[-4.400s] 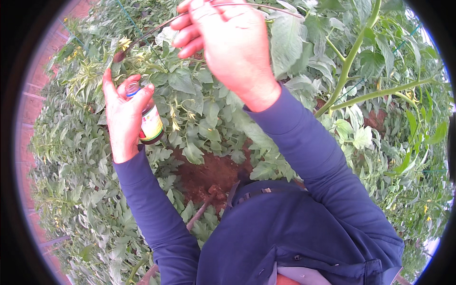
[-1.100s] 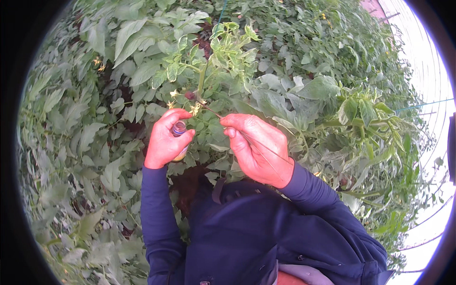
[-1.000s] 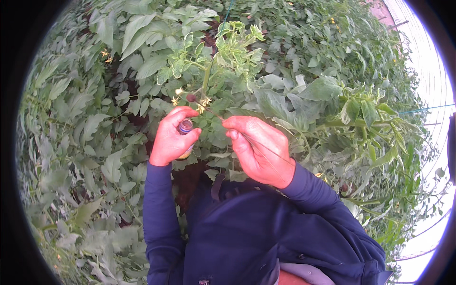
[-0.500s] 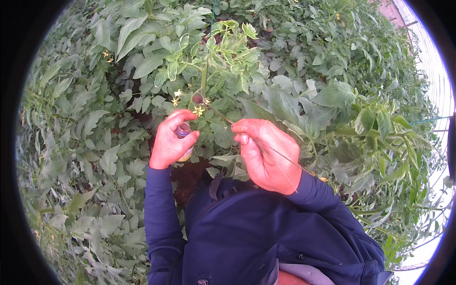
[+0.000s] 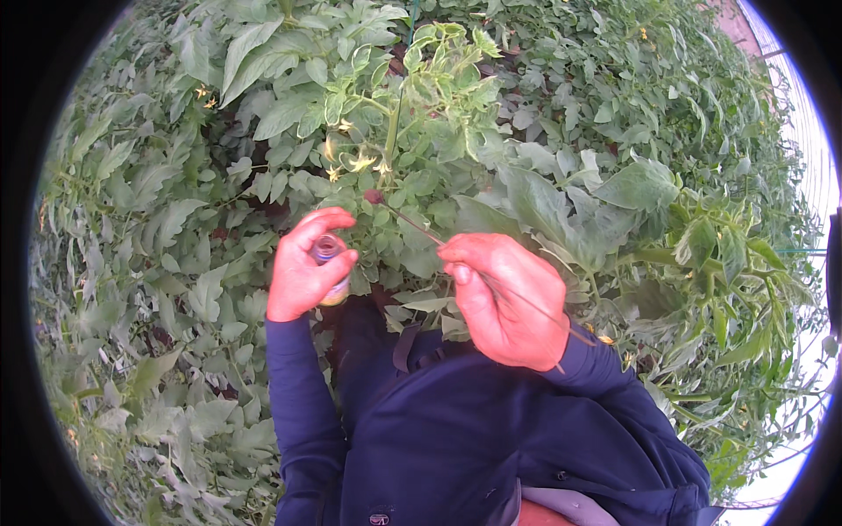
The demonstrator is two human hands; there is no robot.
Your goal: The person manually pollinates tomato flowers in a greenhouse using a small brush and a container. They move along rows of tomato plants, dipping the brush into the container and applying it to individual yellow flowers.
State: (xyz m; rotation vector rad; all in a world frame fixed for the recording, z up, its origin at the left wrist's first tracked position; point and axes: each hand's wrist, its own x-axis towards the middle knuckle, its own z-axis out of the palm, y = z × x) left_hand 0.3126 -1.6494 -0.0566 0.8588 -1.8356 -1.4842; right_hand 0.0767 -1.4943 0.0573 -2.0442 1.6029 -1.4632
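Note:
My left hand (image 5: 294,272) is closed round a small open-necked bottle (image 5: 336,292) with a yellowish lower part, its mouth turned up between thumb and fingers. Between the thumb and fingertips of my right hand (image 5: 517,302) is a thin stick (image 5: 412,221), whose back end runs out past the wrist. At its front end sits a dark red, rounded tip (image 5: 374,196), in the air above the bottle and to its right. Pale yellow tomato flowers (image 5: 360,163) hang just beyond this tip, apart from it. They belong to a tomato plant (image 5: 392,131) with curled, light-edged leaves.
Dense tomato foliage (image 5: 175,289) surrounds both hands. A green string (image 5: 414,19) runs up from the plant's top. Large leaves (image 5: 544,206) lie close beyond my right hand, with a leafy stem (image 5: 702,250) farther right. Pale sheeting (image 5: 802,123) borders the right side.
The dark tip has come away from the flowers, toward me and slightly right. My right hand has shifted a little right and nearer; the left still holds the bottle.

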